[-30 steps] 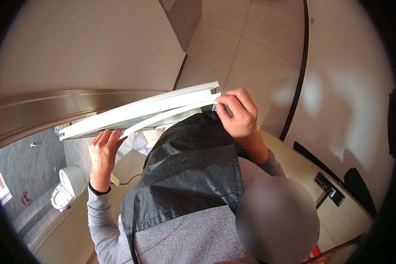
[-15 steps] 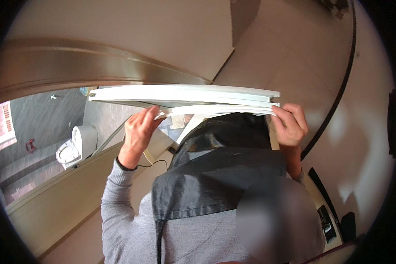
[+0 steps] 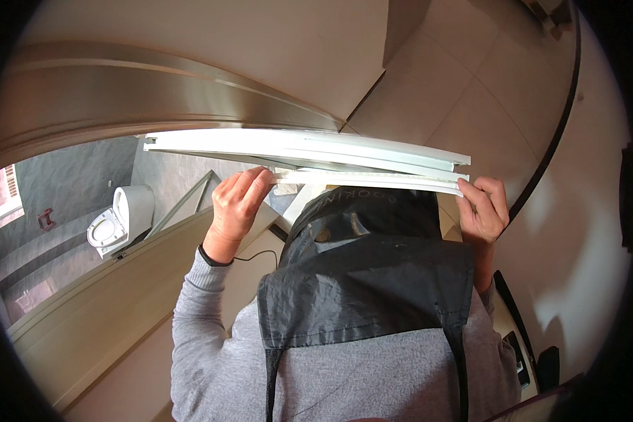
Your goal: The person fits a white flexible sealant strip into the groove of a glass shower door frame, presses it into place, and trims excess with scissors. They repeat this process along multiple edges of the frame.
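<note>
My left hand [image 3: 239, 204] pinches the left end of a narrow white strip [image 3: 376, 181], fingers closed over its edge. At the other end of the strip, my right hand [image 3: 483, 209] grips it between thumb and fingers. The strip lies across in front of my waist. Just beyond it, nearly parallel, stands a longer white panel or frame [image 3: 295, 145] with a grooved edge, seen from above. At the right end the two lie very close; whether they touch, I cannot tell. The black apron [image 3: 366, 281] I wear hides what is below.
On the left, a bathroom with grey walls holds a white toilet [image 3: 107, 228]. A pale, board-like surface [image 3: 98, 330] runs along my left side. Beyond the panel is a brownish metallic frame [image 3: 169, 88]; tiled floor [image 3: 471, 98] lies at the far right. A curved white wall [image 3: 584, 232] bounds my right.
Both hands, still on the strip, appear slightly farther right. The strip's right end sits a little lower in view, and it looks straighter. The view itself has shifted somewhat.
</note>
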The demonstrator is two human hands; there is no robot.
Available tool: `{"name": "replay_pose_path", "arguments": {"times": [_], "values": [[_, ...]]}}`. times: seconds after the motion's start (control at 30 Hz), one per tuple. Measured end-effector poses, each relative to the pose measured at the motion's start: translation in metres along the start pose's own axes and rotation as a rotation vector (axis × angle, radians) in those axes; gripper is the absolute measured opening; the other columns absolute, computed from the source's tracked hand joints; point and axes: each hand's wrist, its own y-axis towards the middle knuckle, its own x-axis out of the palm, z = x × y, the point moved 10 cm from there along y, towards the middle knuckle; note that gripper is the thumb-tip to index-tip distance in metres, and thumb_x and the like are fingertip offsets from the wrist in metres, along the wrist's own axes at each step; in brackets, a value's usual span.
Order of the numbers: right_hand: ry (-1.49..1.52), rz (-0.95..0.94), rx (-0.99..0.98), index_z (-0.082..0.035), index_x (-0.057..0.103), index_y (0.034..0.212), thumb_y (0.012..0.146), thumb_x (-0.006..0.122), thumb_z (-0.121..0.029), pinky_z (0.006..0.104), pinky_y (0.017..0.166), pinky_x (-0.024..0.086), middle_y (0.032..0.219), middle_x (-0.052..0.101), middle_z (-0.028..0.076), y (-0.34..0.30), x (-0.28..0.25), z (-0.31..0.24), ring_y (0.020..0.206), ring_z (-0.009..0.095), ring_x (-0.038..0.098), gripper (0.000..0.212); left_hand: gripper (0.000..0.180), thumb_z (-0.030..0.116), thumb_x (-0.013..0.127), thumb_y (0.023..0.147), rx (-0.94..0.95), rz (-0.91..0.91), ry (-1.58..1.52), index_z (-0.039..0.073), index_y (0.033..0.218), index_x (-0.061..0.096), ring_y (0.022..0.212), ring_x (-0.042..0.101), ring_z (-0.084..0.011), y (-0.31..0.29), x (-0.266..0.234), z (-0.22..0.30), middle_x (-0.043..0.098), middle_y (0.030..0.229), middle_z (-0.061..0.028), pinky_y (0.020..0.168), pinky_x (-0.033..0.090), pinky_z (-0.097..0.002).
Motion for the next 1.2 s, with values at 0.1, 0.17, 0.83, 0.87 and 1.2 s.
{"name": "replay_pose_path", "arguments": {"times": [0.1, 0.17, 0.83, 0.87, 1.2], "values": [[-0.003, -0.009, 0.01, -0.004, 0.075, 0.094, 0.061, 0.082, 0.01, 0.0327, 0.063, 0.048, 0.086, 0.059, 0.008, 0.003, 0.0, -0.001, 0.075, 0.022, 0.058, 0.036, 0.029, 0.01, 0.079, 0.074, 0.0, -0.033, -0.017, 0.007, 0.1, 0.065, 0.07, 0.066, -0.02, 0.002, 0.0, -0.005, 0.069, 0.091, -0.0042, 0.06, 0.053, -0.0322], [-0.012, -0.02, 0.007, -0.004, 0.075, 0.094, 0.061, 0.082, 0.009, 0.0328, 0.063, 0.048, 0.087, 0.059, 0.008, 0.007, -0.002, -0.005, 0.075, 0.022, 0.059, 0.036, 0.028, 0.01, 0.078, 0.075, 0.009, -0.045, -0.011, 0.007, 0.1, 0.065, 0.071, 0.066, -0.0203, 0.005, -0.002, -0.006, 0.068, 0.09, -0.0044, 0.06, 0.053, -0.0325], [-0.005, -0.344, -0.276, -0.007, 0.062, 0.076, 0.07, 0.069, -0.01, 0.0325, 0.068, 0.046, 0.077, 0.055, 0.003, 0.052, 0.07, -0.082, 0.073, 0.02, 0.057, 0.009, 0.026, 0.008, 0.079, 0.077, 0.022, -0.106, -0.03, 0.007, 0.098, 0.065, 0.067, 0.064, -0.0206, 0.018, -0.012, -0.005, 0.068, 0.088, -0.0042, 0.058, 0.052, -0.0324], [-0.01, -0.344, -0.276, -0.007, 0.062, 0.077, 0.07, 0.069, -0.009, 0.0328, 0.068, 0.047, 0.076, 0.055, 0.003, 0.051, 0.071, -0.082, 0.073, 0.02, 0.057, 0.009, 0.025, 0.007, 0.079, 0.077, 0.018, -0.109, -0.027, 0.007, 0.098, 0.065, 0.067, 0.064, -0.0206, 0.018, -0.013, -0.006, 0.068, 0.088, -0.0043, 0.058, 0.052, -0.0323], [-0.064, -0.26, -0.254, -0.008, 0.064, 0.079, 0.074, 0.07, -0.009, 0.03, 0.066, 0.044, 0.082, 0.061, 0.002, 0.042, 0.061, -0.078, 0.073, 0.017, 0.059, 0.008, 0.026, 0.004, 0.078, 0.075, 0.029, -0.111, -0.064, 0.005, 0.098, 0.065, 0.067, 0.064, -0.0231, 0.02, -0.022, -0.006, 0.069, 0.09, -0.0063, 0.058, 0.052, -0.0337]]}}
